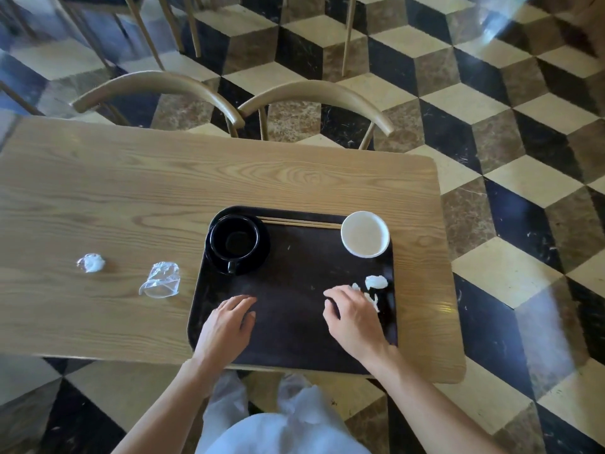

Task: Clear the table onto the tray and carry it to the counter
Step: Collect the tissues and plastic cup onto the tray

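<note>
A dark brown tray [294,267] lies on the wooden table [131,191]. On it stand a black cup on a black saucer [237,244] at the far left, a white paper cup [365,234] at the far right, and wooden chopsticks [299,222] along the far rim. Crumpled white napkins [375,282] lie near the tray's right edge. My right hand [352,314] hovers over the tray, fingers spread, touching napkin pieces beside it. My left hand [229,326] rests open over the tray's near left part. A crushed clear plastic cup [162,279] and a crumpled white napkin [91,263] lie on the table left of the tray.
Two curved wooden chair backs [157,85] [314,93] stand at the table's far side. More chair legs rise further back. The floor is a cube-pattern tile in black, cream and brown. My white clothing [281,421] shows below the table's near edge.
</note>
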The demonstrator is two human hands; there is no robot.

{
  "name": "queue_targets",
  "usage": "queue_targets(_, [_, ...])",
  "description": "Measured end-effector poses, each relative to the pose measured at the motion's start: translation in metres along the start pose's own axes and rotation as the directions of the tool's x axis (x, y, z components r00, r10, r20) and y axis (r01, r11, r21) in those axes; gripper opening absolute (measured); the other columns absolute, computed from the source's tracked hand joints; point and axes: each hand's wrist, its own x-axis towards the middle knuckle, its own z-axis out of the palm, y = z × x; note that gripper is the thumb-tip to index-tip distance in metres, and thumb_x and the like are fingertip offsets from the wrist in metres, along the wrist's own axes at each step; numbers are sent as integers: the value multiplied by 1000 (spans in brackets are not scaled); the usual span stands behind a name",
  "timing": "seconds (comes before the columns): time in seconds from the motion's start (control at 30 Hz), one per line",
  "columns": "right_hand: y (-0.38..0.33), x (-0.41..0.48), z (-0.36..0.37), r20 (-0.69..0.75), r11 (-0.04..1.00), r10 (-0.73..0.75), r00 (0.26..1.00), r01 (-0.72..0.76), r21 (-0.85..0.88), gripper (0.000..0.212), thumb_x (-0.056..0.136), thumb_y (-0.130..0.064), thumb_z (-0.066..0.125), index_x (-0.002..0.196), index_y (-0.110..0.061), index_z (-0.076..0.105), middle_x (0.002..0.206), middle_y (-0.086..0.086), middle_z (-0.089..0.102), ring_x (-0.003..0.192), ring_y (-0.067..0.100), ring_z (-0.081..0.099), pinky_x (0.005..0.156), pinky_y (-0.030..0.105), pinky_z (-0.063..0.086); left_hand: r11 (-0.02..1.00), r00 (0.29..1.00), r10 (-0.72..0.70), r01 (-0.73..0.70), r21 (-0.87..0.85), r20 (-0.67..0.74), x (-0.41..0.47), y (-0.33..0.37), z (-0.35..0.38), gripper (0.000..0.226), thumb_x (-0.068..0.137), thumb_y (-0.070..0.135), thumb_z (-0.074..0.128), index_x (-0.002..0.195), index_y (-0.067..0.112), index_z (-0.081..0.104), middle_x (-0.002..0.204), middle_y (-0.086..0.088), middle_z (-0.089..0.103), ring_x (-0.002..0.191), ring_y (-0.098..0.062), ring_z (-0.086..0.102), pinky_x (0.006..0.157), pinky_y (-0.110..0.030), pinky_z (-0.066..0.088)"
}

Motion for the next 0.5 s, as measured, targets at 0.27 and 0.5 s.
queue_targets(0.27, [-137,31,84,297,977,-136,945,78,198,18,87,-21,65,104,-20,71,78,-6,70,67,12,66,65,31,55,965,949,-259,260,-18,-181,-54,-126,-68,26,87,11,67,113,14,69,112,-3,71,99,-26,67,78,-37,54])
queue_targets(0.5, [-246,83,182,437,978,36,899,-122,170,44,94,-33,58,133,-14,55,113,9,64,103,27,61,90,34,47,880,889,-445,412,237,106,-70,-200,-79,81,91,45,59,158,28,16,166,-12,5,151,-37,7,117,-50,24])
